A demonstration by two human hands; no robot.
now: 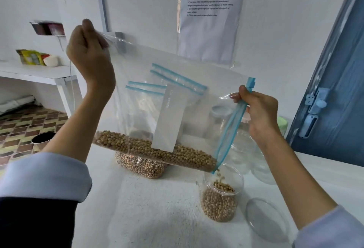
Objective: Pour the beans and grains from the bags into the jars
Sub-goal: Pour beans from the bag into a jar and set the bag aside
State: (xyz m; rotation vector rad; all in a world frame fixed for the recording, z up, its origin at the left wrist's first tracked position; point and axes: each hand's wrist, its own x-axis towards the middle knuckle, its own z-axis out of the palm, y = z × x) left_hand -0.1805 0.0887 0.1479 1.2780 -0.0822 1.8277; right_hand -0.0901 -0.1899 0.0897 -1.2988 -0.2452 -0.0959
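A large clear zip bag (pixel 197 74) with a blue zip strip hangs tilted over the white table. My left hand (pixel 88 54) pinches its raised bottom corner high at the left. My right hand (pixel 258 111) grips the blue zip edge at the right. Tan soybeans (pixel 157 152) lie along the bag's low side and trickle from its lowest corner into an open clear jar (pixel 220 194), which is partly filled with the same beans. A second bag of brownish grain (pixel 139 166) lies on the table behind the held bag.
A clear round lid (pixel 266 220) lies on the table right of the jar. Empty clear jars (pixel 246 143) stand behind it, one with a green lid (pixel 282 125). A blue door (pixel 334 90) is at the right. More zip bags show through the held bag.
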